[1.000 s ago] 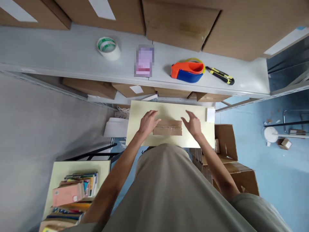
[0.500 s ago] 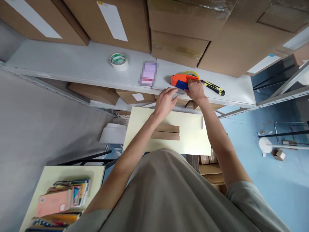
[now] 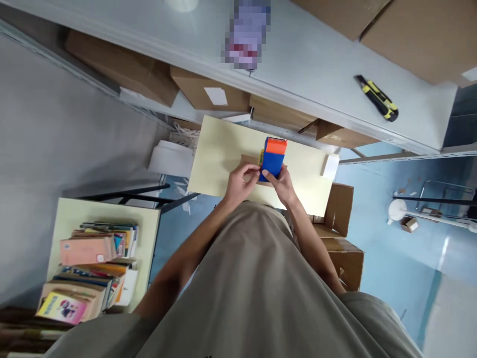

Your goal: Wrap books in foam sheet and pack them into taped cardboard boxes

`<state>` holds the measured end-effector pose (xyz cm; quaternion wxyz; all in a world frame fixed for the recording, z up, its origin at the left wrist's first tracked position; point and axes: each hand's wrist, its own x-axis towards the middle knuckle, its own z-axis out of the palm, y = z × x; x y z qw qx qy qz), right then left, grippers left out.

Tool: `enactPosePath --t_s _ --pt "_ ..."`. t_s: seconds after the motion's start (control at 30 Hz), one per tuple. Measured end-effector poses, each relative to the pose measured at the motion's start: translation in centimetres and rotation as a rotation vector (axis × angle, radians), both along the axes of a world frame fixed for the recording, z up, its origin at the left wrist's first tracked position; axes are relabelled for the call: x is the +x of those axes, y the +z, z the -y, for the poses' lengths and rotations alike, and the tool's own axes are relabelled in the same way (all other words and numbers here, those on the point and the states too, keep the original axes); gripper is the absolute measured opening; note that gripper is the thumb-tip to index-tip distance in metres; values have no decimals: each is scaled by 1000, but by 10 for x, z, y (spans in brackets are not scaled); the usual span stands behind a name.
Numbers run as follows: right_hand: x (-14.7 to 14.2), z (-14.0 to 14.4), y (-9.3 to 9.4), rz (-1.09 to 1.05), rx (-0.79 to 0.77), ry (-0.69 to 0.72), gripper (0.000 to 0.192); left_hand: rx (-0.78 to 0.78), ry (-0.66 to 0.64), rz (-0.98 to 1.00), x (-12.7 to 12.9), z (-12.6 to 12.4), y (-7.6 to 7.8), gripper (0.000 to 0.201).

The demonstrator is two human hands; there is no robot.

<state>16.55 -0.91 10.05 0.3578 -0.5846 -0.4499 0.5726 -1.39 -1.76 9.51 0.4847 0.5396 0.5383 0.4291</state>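
My right hand (image 3: 282, 185) is wrapped round an orange and blue tape dispenser (image 3: 273, 161), with the thumb on its blue face. The toothed cutting edge points away from me. On the dispenser's left side shows the yellow-green edge of a tape roll (image 3: 261, 158). My left hand (image 3: 242, 183) has its thumb and fingers pinched against that side; whether tape is between the fingertips is hidden. Both hands are above a folded piece of brown cardboard (image 3: 249, 159), largely covered by them, on a pale yellow table (image 3: 216, 149).
A yellow and black utility knife (image 3: 378, 98) and a blurred-out flat item (image 3: 246, 35) lie on the grey shelf (image 3: 305, 64). A small white block (image 3: 330, 166) sits at the table's right end. Books (image 3: 89, 248) are stacked on another table at left. Cardboard boxes (image 3: 337, 211) stand lower right.
My right hand has brought the tape dispenser from the shelf down over the table and turned it upright. My left hand has come down to its side. The view has tilted lower.
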Motion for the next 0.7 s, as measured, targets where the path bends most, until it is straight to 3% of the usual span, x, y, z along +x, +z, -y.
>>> enactPosePath --t_s 0.1,0.3,0.5,0.7 --pt "-13 9 -10 38 -23 1 79 -54 4 -36 -8 14 -5 23" --pt "-35 23 -9 77 -56 6 79 -91 -63 -30 -32 26 -11 22" --pt "-41 37 1 183 -58 97 70 -284 -85 188 -83 1 -24 41" --pt "-41 43 22 421 -44 325 64 -285 -184 237 -114 -28 -15 52"
